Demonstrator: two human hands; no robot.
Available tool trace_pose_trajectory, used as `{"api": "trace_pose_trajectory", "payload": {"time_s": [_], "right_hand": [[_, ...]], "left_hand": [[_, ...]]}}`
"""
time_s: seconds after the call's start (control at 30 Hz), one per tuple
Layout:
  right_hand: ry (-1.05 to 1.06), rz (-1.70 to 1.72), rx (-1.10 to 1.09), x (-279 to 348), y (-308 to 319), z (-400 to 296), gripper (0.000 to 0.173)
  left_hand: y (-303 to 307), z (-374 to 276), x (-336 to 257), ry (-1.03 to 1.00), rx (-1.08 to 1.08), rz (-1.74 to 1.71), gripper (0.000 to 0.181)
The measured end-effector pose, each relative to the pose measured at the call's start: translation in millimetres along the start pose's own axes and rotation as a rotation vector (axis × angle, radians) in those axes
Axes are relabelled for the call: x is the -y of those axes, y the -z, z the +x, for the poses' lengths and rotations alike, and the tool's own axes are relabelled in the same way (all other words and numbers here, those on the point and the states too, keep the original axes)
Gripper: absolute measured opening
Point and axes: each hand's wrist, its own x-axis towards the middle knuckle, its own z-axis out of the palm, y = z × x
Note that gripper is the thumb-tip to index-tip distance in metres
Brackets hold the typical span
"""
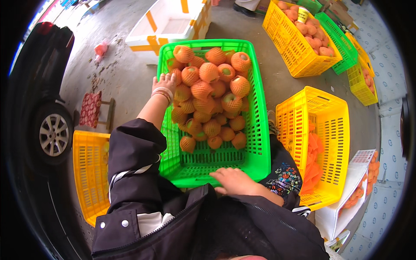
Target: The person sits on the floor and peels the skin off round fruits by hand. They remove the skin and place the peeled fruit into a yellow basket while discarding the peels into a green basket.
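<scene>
A green plastic crate (265, 143) stands before me, with many round fruits (201, 89) in orange foam nets filling its far and middle parts. Bare slotted floor shows at its near end. My left hand (164, 85), with bracelets at the wrist, lies over the crate's left rim, fingertips beside the netted fruits. Across the near rim rests my right hand (235, 182), fingers stretched inward and thumb apart. I see no fruit in either hand.
A yellow crate (331, 136) with orange nets (313, 159) stands at right; another yellow crate (92, 175) is at left. Beyond are a white foam box (143, 39) and a fruit-filled yellow crate (286, 48). A low stool (91, 109) stands near a black car (32, 182).
</scene>
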Motion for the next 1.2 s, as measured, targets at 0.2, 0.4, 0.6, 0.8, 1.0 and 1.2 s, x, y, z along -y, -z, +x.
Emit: {"api": "trace_pose_trajectory", "payload": {"time_s": [0.2,0.4,0.6,0.8,1.0,1.2], "right_hand": [[-0.015,0.074,-0.003,5.4,20.3,-5.1,0.051],[0.005,0.132,0.004,3.6,21.7,-6.3,0.050],[0.093,0.058,-0.016,1.7,9.7,-8.4,0.050],[0.183,0.147,-0.361,0.3,2.4,-2.6,0.054],[0.052,1.712,-0.458,13.7,17.4,-10.8,0.085],[0.093,1.853,-0.399,36.7,-2.2,-24.6,0.059]], "left_hand": [[-18.6,55.4,-14.4,0.058,-0.014,0.106,0.052],[-28.4,61.2,-6.2,0.005,-0.157,0.125,0.037],[-1.9,16.5,3.9,0.002,-0.419,0.006,0.046],[78.0,-92.8,-11.4,-0.099,-0.508,-0.661,0.075],[67.4,-237.7,-85.5,-0.463,-0.164,-1.877,0.085],[24.6,-289.5,-131.5,-0.492,-0.091,-2.008,0.106]]}}
